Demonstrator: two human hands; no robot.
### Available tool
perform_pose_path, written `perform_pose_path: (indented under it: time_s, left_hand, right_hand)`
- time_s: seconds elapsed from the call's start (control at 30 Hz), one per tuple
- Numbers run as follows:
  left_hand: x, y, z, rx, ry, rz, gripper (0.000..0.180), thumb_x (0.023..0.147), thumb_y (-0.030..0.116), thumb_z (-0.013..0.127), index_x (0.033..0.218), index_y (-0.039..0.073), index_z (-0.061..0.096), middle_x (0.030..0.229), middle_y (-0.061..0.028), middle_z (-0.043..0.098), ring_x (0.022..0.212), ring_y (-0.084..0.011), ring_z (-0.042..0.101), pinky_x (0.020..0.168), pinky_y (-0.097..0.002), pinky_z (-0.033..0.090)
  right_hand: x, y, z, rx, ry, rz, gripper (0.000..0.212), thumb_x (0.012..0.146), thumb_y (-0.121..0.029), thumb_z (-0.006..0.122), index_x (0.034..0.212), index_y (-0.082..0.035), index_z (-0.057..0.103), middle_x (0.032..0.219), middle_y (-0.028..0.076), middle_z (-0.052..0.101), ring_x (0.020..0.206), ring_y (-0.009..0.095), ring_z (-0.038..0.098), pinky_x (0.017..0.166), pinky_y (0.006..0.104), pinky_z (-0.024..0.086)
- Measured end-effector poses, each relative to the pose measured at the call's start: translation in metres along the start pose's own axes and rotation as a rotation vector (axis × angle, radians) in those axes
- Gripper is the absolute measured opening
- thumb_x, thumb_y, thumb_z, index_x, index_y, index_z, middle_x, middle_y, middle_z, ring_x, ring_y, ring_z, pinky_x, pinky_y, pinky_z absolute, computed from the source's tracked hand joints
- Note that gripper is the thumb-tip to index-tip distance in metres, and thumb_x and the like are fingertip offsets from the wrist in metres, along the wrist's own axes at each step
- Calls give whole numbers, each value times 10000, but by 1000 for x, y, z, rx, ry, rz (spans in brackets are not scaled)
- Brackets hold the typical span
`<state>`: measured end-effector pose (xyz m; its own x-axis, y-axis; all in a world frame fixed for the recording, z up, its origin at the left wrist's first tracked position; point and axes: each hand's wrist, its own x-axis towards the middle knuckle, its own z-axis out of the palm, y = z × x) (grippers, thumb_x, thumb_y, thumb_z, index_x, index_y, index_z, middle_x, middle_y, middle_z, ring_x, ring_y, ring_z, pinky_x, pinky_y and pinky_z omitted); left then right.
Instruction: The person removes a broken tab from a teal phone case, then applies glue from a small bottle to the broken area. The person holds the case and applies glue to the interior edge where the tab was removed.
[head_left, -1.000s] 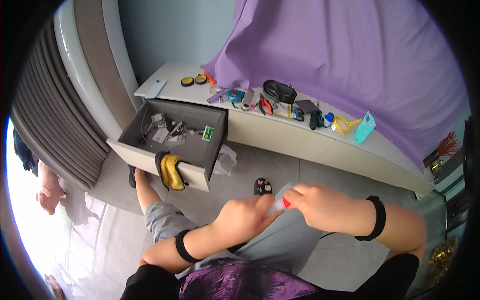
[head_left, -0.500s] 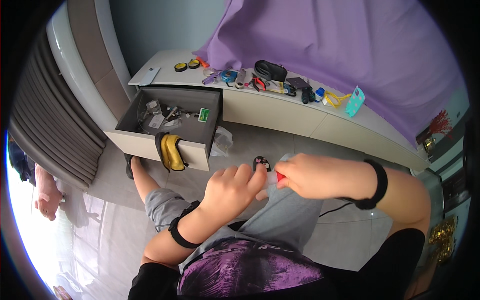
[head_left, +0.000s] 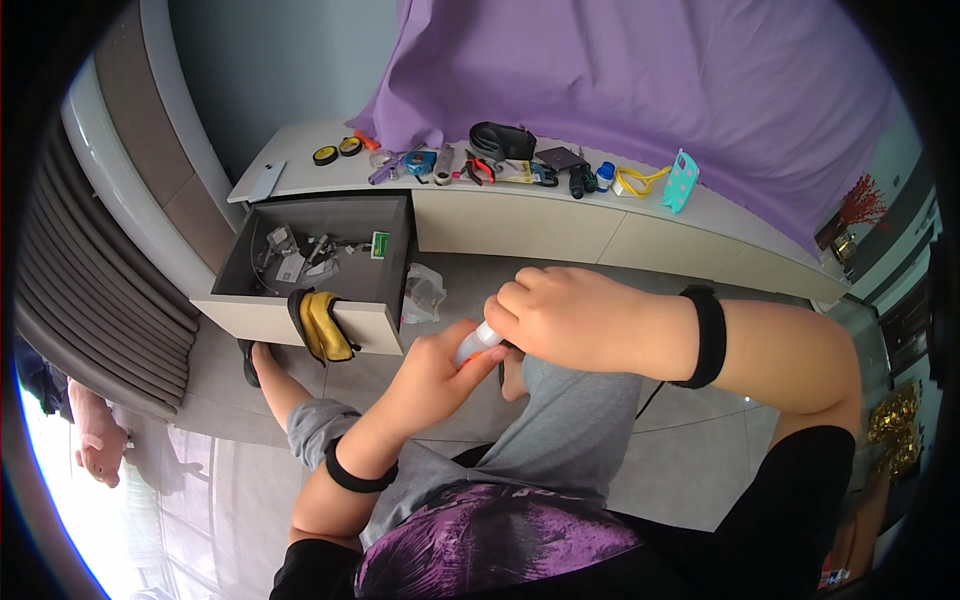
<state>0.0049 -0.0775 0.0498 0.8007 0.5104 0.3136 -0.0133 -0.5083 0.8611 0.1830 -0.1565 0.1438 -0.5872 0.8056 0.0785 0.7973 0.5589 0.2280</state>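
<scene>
While both hands work close together in front of the body, they are clamped on one small white bottle [head_left: 471,347]. The bottle is tilted, with its far end pointing to the right, and is located above the floor [head_left: 690,480], nearer to the person than the counter [head_left: 288,150]. The left hand [head_left: 428,372] wraps the near part of the bottle, its thumb laid along the side; a small red-orange patch shows beside that thumb. The right hand [head_left: 550,315] grips the far end with bent fingers, which hide most of that end. A black band encircles each wrist.

To the left, a drawer [head_left: 232,312] is pulled out of the counter. A yellow-and-black cloth [head_left: 324,328] hangs over its front panel, and small loose parts and a green-and-white packet [head_left: 380,245] lie inside. A clear plastic bag [head_left: 425,295] rests on the floor just right of the drawer.

On the counter, from left to right, are a phone [head_left: 267,181], two tape rolls [head_left: 325,155], a blue tape measure [head_left: 421,163], red-handled pliers [head_left: 482,172], a blue-capped bottle [head_left: 605,175], a yellow cable [head_left: 632,187] and a spotted teal case [head_left: 681,183]. A purple curtain [head_left: 620,80] hangs along the far side.
</scene>
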Motion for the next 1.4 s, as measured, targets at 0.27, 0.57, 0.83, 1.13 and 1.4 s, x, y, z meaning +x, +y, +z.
perform_pose_path:
  time_s: [0.27,0.57,0.83,1.13,1.4]
  left_hand:
    - [5,2,-14,-566,-230,-215,278,919,304,587,965,30,579,618,28,495,508,-56,413,455,-216,325]
    - [1,10,-5,222,211,85,234,869,242,665,970,42,601,681,-78,601,533,-165,549,511,-294,428]
    - [-5,14,-25,-569,-225,-198,342,884,341,629,995,19,594,683,26,518,579,-45,439,518,-200,329]
    - [-3,1,-29,-1110,-594,-198,446,890,393,598,982,-43,577,620,-23,508,470,-61,388,421,-216,276]
    - [-9,13,-8,719,430,242,383,742,161,750,1042,36,549,745,-123,616,608,-299,613,504,-356,473]
  right_hand:
    - [11,16,-9,-41,245,-130,181,745,-187,645,851,-53,585,761,24,541,700,156,529,572,278,439]
    - [15,10,-46,877,-132,607,105,879,-115,592,835,-31,634,586,35,603,466,116,530,466,283,416]
    - [11,11,-44,832,-10,318,38,829,-14,606,866,-5,612,697,81,636,587,184,608,534,280,461]
    - [4,20,-33,692,152,-97,231,723,103,633,927,-5,627,822,80,640,744,224,625,616,315,504]
    - [12,6,-40,976,150,382,40,879,-38,566,860,-2,569,693,84,589,559,197,652,474,272,458]
